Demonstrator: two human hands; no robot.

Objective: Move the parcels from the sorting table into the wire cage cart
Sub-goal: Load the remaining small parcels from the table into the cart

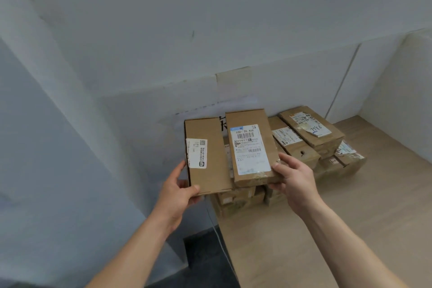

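Two forearms reach over the table (350, 229), each hand lifting a parcel off the pile (311, 145).

Largest in view, the table carries the pile against its back wall. Above the pile's near left corner, the left hand (180, 192) pinches the left box (208, 156) by its near corner, while the right hand (294, 182) clasps the labelled box (251, 147) at its near end, thumb on top. Both boxes are held clear of the pile, so I judge this the pick-up step. Next comes a turn and carry to the cart, which is out of view; its direction cannot be told. Lower parcels are partly hidden, their labels too blurred to read.
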